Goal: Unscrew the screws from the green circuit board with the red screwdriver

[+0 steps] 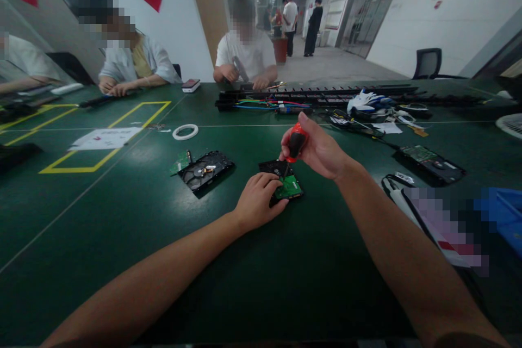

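A hard drive (294, 187) with a green circuit board facing up lies on the table in front of me. My left hand (261, 198) grips it from the left, fingers over its top and thumb along the near edge. In my right hand (320, 147) is a red and black screwdriver (298, 140), held upright by the handle. Its thin shaft points down at the board, close to my left fingertips; whether the tip sits in a screw is too small to tell. Left of the hands rests a second, opened hard drive (207, 169) beside a loose green circuit board (179, 165).
A roll of white tape (185, 131) lies beyond the opened drive. Another hard drive (432, 163) is at the right, near a blue container (505, 215). Gloves (367, 102) and cables lie at the back right. Co-workers sit across the table; black rails (326, 95) stretch along its far side.
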A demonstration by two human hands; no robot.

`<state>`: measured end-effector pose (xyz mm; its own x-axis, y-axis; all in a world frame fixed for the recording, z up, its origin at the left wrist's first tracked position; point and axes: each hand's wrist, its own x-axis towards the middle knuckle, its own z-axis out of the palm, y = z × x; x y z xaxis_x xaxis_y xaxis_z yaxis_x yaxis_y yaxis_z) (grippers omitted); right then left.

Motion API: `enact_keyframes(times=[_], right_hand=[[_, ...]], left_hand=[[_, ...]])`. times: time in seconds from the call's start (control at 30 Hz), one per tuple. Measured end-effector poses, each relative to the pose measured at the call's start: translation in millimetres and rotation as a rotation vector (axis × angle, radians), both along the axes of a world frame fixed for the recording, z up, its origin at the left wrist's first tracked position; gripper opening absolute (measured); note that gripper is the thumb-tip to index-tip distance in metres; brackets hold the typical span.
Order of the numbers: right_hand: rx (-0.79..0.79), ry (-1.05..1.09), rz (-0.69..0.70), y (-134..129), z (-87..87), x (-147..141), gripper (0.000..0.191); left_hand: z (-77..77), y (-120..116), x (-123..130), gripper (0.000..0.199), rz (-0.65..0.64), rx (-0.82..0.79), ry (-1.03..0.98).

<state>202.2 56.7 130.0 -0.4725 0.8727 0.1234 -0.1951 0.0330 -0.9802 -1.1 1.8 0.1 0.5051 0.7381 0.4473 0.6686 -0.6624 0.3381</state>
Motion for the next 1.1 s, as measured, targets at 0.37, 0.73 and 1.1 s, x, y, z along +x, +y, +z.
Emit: enact_keyframes(times=[0.37, 0.73, 1.1], right_hand=[[-0.009, -0.005, -0.012, -1.4, 0.6, -0.7, 0.072], [-0.046, 0.053, 0.003, -3.1, 1.3, -4.6, 0.074], [-0.022, 0.024, -0.016, -4.3, 4.3, -2.8, 0.063]], left_hand=[[1.6, -0.6, 0.3, 0.035, 0.002, 0.003, -0.004], [3.3, -1.6, 1.3, 0.034, -0.002, 0.008, -0.018], [1.0, -1.1, 0.9, 0.035, -0.001, 0.005, -0.015]])
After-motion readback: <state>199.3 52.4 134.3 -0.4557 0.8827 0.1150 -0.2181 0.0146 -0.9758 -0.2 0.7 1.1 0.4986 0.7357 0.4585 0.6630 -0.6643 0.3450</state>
